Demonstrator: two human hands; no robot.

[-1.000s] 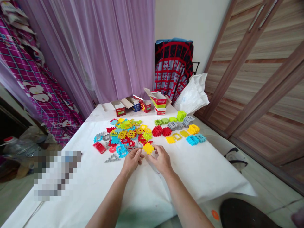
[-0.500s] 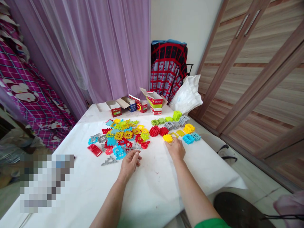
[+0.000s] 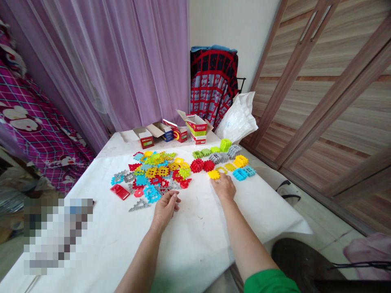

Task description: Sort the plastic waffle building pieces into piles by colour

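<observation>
My right hand (image 3: 224, 187) rests on the white table with its fingertips at a yellow toothed piece (image 3: 214, 174); whether they grip it is not clear. My left hand (image 3: 165, 208) lies at the near right side of a mixed pile of toothed pieces (image 3: 157, 171), its fingers curled inward and what is between them hidden. Beyond my right hand, pieces stand grouped by colour: red (image 3: 197, 165), grey (image 3: 215, 158), green (image 3: 225, 145), yellow (image 3: 241, 161) and blue (image 3: 240, 174).
Several opened small boxes (image 3: 147, 141) line the far edge of the white table (image 3: 189, 240). A white bag (image 3: 236, 120) sits at the far right corner. A red object (image 3: 120, 192) lies left of the pile. A dark round stool (image 3: 301, 264) stands at the lower right.
The whole view has shifted slightly, moving things a little left in the picture. Both hands keep nearly the same places relative to the pieces.
</observation>
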